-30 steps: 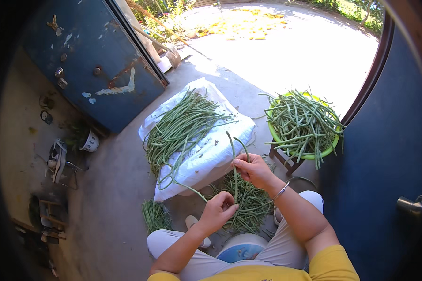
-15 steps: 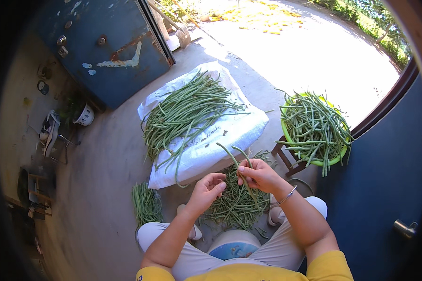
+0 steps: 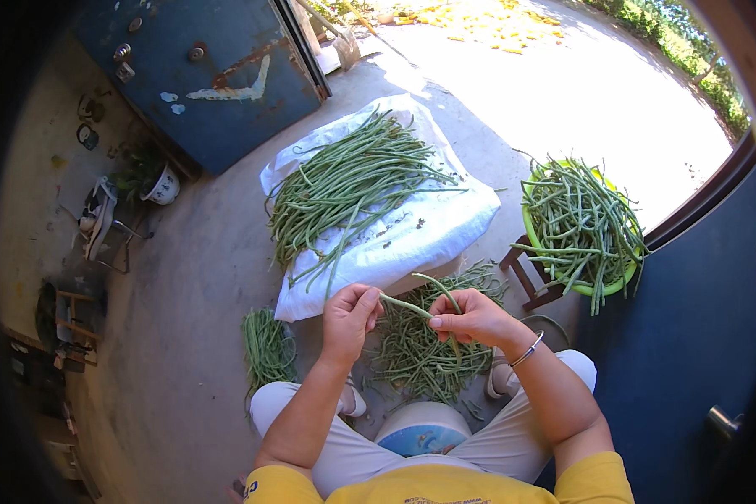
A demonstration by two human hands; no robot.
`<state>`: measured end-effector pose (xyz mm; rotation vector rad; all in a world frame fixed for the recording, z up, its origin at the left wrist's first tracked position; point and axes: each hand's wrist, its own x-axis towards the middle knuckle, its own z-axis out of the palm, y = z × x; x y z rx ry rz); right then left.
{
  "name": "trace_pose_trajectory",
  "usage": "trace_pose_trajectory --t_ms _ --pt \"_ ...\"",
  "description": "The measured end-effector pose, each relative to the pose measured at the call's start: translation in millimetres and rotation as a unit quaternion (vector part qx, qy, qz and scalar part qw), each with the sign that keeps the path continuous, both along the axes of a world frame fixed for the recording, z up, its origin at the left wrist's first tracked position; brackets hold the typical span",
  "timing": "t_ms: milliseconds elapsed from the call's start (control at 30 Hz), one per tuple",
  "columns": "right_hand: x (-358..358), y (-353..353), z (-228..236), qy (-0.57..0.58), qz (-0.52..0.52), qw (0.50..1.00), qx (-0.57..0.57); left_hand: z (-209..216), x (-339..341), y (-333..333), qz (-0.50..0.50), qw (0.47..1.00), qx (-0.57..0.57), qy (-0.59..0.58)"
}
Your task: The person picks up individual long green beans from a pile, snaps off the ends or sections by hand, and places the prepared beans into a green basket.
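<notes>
Stretched between my hands is a long green bean (image 3: 406,305). My left hand (image 3: 350,321) pinches its left end between thumb and fingers. My right hand (image 3: 477,321), with a metal bangle at the wrist, is closed around the bean's other part; a second green length curves up out of its fingers. Under my hands, a heap of short bean pieces (image 3: 433,370) lies on the floor between my feet. Beyond them, a large pile of whole long beans (image 3: 353,181) rests on a white woven sheet (image 3: 428,239).
A lime-green basin (image 3: 529,223) heaped with bean pieces stands on a dark wooden stool (image 3: 533,277) at the right. Another bundle of long beans (image 3: 267,349) lies left of my knee. Blue metal doors (image 3: 214,118) flank the doorway; a potted plant (image 3: 163,186) stands left.
My left hand has closed on the end of the bean, which now slants across to my right hand. Before, that hand held nothing visible. The whole view has shifted slightly.
</notes>
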<state>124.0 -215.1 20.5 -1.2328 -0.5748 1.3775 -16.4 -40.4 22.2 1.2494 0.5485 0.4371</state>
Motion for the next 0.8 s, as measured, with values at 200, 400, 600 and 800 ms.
trace_pose_trajectory --t_ms 200,400,600,800 --pt "1.0 -0.3 1.1 -0.012 0.016 1.0 -0.005 -0.6 -2.5 0.9 -0.001 0.997 -0.077 0.004" --pt "-0.7 0.3 -0.7 -0.018 0.027 0.999 -0.004 -1.7 -4.7 1.1 -0.006 0.995 -0.095 0.005" --pt "-1.9 2.5 -2.9 -0.006 0.024 1.0 0.007 -6.6 -5.8 1.2 -0.009 0.994 -0.11 -0.005" --pt "-1.3 6.5 -6.8 0.012 -0.013 1.0 0.026 -9.7 -10.5 -2.1 -0.037 0.993 -0.088 0.066"
